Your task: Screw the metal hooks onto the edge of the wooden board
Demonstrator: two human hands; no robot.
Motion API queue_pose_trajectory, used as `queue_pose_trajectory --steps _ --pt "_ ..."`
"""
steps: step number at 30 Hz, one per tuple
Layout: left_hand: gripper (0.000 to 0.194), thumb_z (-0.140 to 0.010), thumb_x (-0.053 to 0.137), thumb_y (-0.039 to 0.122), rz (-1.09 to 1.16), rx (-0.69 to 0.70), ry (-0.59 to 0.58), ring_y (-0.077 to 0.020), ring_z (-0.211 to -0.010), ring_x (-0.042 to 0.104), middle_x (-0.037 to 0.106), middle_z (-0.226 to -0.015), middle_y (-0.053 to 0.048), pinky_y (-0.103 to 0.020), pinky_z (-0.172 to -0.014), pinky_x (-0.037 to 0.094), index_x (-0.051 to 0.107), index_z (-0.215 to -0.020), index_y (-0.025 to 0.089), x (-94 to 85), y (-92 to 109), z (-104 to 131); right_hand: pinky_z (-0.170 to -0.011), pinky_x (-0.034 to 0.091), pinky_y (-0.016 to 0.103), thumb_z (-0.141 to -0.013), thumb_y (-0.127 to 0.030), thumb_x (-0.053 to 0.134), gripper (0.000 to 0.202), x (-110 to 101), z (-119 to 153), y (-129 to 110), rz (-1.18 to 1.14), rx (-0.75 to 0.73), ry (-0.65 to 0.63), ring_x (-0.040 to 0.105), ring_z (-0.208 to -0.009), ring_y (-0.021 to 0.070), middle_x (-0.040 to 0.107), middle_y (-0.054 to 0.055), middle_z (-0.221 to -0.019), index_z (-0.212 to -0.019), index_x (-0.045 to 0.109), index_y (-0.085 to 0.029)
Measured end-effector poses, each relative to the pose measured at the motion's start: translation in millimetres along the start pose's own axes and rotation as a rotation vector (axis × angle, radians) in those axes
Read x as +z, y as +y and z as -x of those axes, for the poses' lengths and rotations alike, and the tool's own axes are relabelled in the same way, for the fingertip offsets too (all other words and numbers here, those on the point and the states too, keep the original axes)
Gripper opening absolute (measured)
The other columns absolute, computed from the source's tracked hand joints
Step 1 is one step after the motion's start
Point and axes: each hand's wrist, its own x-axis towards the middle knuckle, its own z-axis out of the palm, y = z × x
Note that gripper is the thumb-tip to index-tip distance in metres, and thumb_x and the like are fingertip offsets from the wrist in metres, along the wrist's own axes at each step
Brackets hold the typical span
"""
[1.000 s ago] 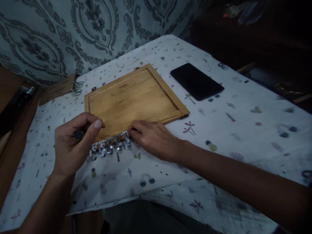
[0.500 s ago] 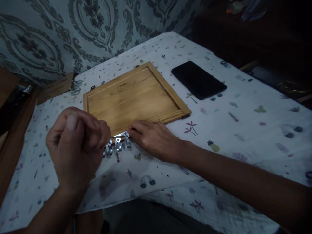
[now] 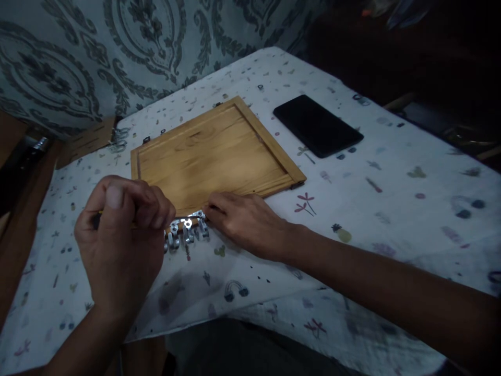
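Observation:
A framed wooden board (image 3: 195, 162) lies flat on the cloth, with a shiny metal hook rail (image 3: 188, 224) along its near edge. My left hand (image 3: 121, 230) is closed around a screwdriver (image 3: 96, 221); part of its dark handle shows behind the fist. The thin shaft runs right, toward the rail's right end, and its tip is close to my right fingertips. My right hand (image 3: 246, 222) rests on the board's near edge, fingers curled in and closed at the end of the rail. Whatever lies beneath those fingertips is hidden.
A black phone (image 3: 318, 125) lies right of the board on the printed tablecloth (image 3: 376, 209). At the far left, a brown slotted card (image 3: 86, 143) sits beside more metal hooks (image 3: 119, 140). A patterned wall (image 3: 148, 42) borders the table's back.
The view has shifted slightly. My left fist has turned a little, so the screwdriver's handle and shaft show more. My right hand stays at the rail's end.

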Motion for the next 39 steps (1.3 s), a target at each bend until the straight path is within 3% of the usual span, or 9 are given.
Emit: queue_pose_trajectory --steps 13,19,27,39 --pt "0.032 -0.099 0.048 0.021 -0.035 -0.022 -0.008 -0.0108 -0.054 0.034 0.036 -0.062 0.001 -0.03 -0.052 0.032 0.058 -0.068 0.022 1.3 -4.5 -0.1 -0.053 0.018 0.033 -0.099 -0.014 0.049 0.018 0.6 -0.7 0.5 -0.002 0.001 0.041 0.054 -0.079 0.016 0.063 0.009 -0.094 -0.097 0.066 -0.011" --pt "0.032 -0.096 0.057 0.027 0.043 0.031 -0.055 -0.0086 -0.047 0.029 0.033 -0.055 0.003 -0.028 -0.046 0.025 0.054 -0.065 0.021 5.6 -7.2 -1.9 -0.053 0.021 0.032 -0.1 -0.015 0.049 0.017 4.7 0.9 0.2 -0.043 0.016 0.06 0.055 -0.08 0.0147 0.064 0.008 -0.096 -0.098 0.065 -0.012" --pt "0.032 -0.096 0.053 0.021 0.068 0.074 -0.112 -0.0055 -0.042 0.025 0.033 -0.055 0.005 -0.026 -0.041 0.021 0.051 -0.064 0.019 12.8 -10.5 -6.5 -0.055 0.025 0.031 -0.101 -0.017 0.047 0.019 5.6 0.8 0.8 -0.029 0.008 0.075 0.055 -0.082 0.0155 0.065 0.008 -0.098 -0.1 0.065 -0.012" --pt "0.035 -0.086 0.068 0.028 0.146 -0.032 -0.37 -0.0026 -0.036 0.015 0.022 -0.044 0.008 -0.022 -0.036 0.015 0.055 -0.055 0.016 17.5 -4.3 -26.8 -0.055 0.023 0.032 -0.102 -0.017 0.045 0.022 -0.6 -0.9 -0.5 -0.009 0.016 0.033 0.054 -0.077 0.0165 0.063 0.008 -0.091 -0.096 0.066 -0.012"
